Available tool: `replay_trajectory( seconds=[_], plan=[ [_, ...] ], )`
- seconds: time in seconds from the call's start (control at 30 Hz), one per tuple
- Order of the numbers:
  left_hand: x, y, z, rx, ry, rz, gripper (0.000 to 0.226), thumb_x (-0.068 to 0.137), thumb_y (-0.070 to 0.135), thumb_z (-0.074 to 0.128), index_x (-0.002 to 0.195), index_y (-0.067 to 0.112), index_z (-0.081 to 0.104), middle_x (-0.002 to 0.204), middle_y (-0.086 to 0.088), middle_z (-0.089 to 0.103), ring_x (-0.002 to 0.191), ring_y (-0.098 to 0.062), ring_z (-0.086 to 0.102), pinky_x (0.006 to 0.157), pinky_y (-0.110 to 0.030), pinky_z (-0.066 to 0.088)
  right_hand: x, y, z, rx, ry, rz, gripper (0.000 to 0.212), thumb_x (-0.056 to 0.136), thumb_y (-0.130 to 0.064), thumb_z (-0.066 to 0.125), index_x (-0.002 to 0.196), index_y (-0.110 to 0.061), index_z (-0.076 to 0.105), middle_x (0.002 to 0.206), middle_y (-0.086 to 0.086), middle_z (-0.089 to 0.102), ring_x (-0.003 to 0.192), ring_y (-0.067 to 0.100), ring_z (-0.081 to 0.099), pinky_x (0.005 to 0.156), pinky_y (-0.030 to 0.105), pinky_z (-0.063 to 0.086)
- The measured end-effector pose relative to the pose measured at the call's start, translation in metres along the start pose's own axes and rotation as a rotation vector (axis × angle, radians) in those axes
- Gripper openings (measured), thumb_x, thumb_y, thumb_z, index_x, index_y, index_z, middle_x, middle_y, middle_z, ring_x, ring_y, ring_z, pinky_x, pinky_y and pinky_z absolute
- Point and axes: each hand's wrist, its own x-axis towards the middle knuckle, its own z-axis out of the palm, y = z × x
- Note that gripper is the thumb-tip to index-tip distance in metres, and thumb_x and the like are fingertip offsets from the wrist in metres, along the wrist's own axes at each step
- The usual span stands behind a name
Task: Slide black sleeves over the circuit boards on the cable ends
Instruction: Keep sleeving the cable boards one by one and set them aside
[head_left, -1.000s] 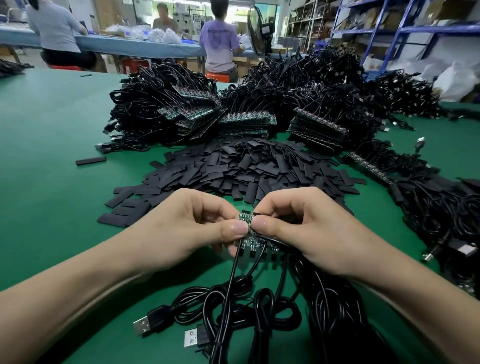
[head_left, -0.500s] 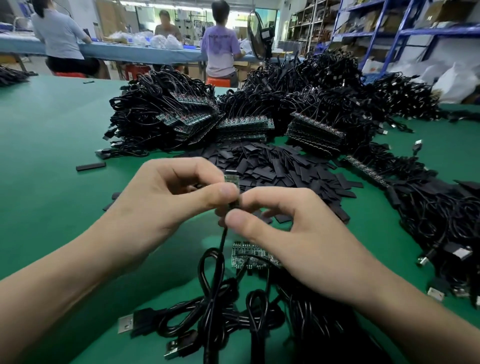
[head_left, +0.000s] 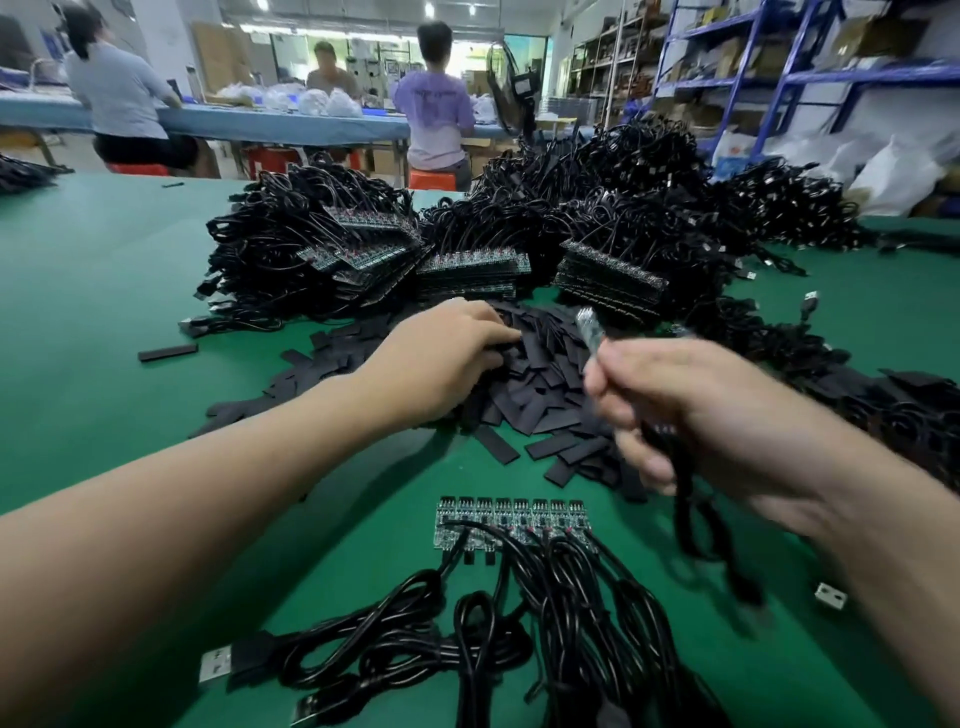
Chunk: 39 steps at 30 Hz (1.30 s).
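A heap of flat black sleeves (head_left: 540, 384) lies mid-table. My left hand (head_left: 447, 358) reaches onto it, fingertips down among the sleeves; whether they pinch one is hidden. Blurred by motion, my right hand (head_left: 701, 410) grips a black cable (head_left: 691, 509) with a single small circuit board (head_left: 587, 325) sticking up from the fist, above the heap's right side. Near me lies a strip of joined circuit boards (head_left: 511, 522), its black cables (head_left: 545, 623) trailing toward me.
Big piles of cabled board strips (head_left: 467, 265) stand behind the sleeves and more cables (head_left: 883, 405) lie at the right. A lone sleeve (head_left: 167, 352) lies left. USB plugs (head_left: 215, 665) rest near the front edge. People sit at a far table (head_left: 260, 124).
The hands, together on one board a second ago, have parted. My left hand moved forward onto the sleeve heap. My right hand carried the separated board and cable up and right.
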Motion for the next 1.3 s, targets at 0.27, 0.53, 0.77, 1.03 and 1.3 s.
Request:
replay_trajectory(
  seconds=[0.27,0.53,0.77,1.03,1.3],
  plan=[
    [0.010,-0.001,-0.001,0.137,0.001,0.116,0.027,0.091,0.039,0.070,0.114,0.026,0.077,0.114,0.003,0.068,0.107,-0.022,0.057,0.088,-0.038,0.047,0.009,0.031,0.019,-0.270,0.084,0.022,0.036,0.108,-0.030,0.049,0.082,-0.011,0.064,0.058,-0.001,0.046,0.037,0.013,0.036,0.038,0.021,0.027],
    [-0.049,0.017,-0.031,-0.165,0.137,0.023,0.038,0.085,0.054,0.062,0.102,0.026,0.081,0.092,0.011,0.075,0.079,-0.005,0.069,0.073,-0.029,0.058,0.006,0.026,0.024,-0.385,0.137,-0.119,0.044,0.107,-0.039,0.046,0.071,-0.018,0.060,0.058,0.001,0.042,0.049,0.018,0.038,0.045,0.023,0.031],
    [-0.110,0.038,-0.050,-0.350,0.148,-0.118,0.022,0.079,0.051,0.069,0.092,0.038,0.081,0.083,0.025,0.073,0.077,0.007,0.066,0.065,-0.007,0.047,-0.001,0.017,0.022,-0.776,-0.049,-0.178,0.039,0.104,-0.046,0.041,0.078,-0.022,0.055,0.060,-0.003,0.047,0.051,0.004,0.041,0.057,0.029,0.034],
    [-0.126,0.037,-0.048,-0.375,0.222,-0.073,0.018,0.082,0.041,0.074,0.095,0.030,0.083,0.087,0.020,0.074,0.078,0.000,0.070,0.068,-0.028,0.058,0.000,0.027,0.034,-0.734,-0.103,-0.188,0.042,0.099,-0.051,0.041,0.072,-0.020,0.038,0.066,-0.009,0.034,0.061,0.007,0.033,0.062,0.035,0.030],
    [-0.126,0.031,-0.043,-0.355,0.280,-0.044,0.018,0.083,0.039,0.076,0.093,0.026,0.083,0.086,0.017,0.074,0.076,-0.001,0.070,0.070,-0.027,0.059,0.002,0.031,0.036,-0.561,-0.152,-0.083,0.042,0.096,-0.051,0.045,0.068,-0.020,0.041,0.062,-0.010,0.039,0.060,0.012,0.034,0.061,0.033,0.029]
  ],
)
